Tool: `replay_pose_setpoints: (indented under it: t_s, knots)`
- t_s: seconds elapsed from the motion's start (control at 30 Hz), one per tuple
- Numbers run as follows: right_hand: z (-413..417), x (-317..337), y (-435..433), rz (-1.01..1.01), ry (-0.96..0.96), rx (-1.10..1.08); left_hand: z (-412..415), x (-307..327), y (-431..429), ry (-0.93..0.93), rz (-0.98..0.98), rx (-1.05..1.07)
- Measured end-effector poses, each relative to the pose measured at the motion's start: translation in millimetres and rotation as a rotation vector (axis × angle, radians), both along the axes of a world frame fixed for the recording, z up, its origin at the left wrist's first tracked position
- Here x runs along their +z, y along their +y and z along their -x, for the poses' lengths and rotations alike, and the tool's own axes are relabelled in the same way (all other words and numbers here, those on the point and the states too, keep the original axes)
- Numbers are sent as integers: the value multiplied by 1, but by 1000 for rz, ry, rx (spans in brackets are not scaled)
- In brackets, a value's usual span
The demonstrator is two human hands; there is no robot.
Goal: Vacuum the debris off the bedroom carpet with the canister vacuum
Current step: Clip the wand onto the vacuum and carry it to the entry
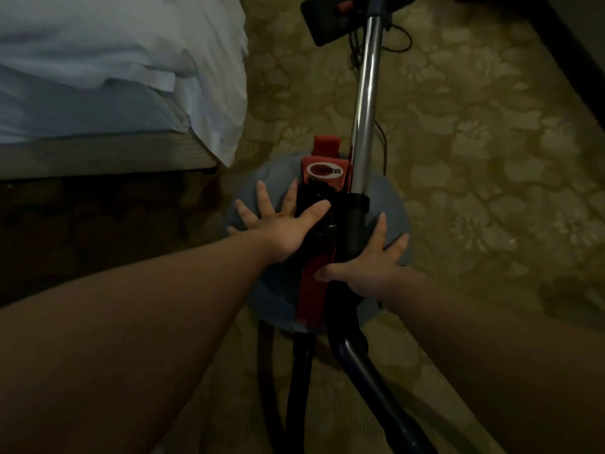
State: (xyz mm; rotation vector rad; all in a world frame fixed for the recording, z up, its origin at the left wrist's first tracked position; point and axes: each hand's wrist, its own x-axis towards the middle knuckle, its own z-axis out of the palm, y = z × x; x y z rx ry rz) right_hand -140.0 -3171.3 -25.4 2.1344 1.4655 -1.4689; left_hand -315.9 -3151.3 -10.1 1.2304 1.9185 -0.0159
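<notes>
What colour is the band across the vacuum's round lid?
The band is red; the head view shows it.

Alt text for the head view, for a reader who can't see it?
The left hand and right hand lie spread open on top of a round grey canister vacuum with a red strip. Its chrome wand runs to the floor head on patterned carpet; a white bed is at left.

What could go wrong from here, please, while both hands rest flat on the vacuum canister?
The metal wand leans past the canister with neither the left hand nor the right hand gripping it, so it may topple. The loose black cord on the carpet by the floor head could snag once the vacuum moves.
</notes>
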Motion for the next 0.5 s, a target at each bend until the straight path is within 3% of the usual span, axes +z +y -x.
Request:
replay_pose_setpoints:
  t_s: [0.5]
  knots:
    - [12,10,269,11,68,-60,18,-5,283,-66,-20,22]
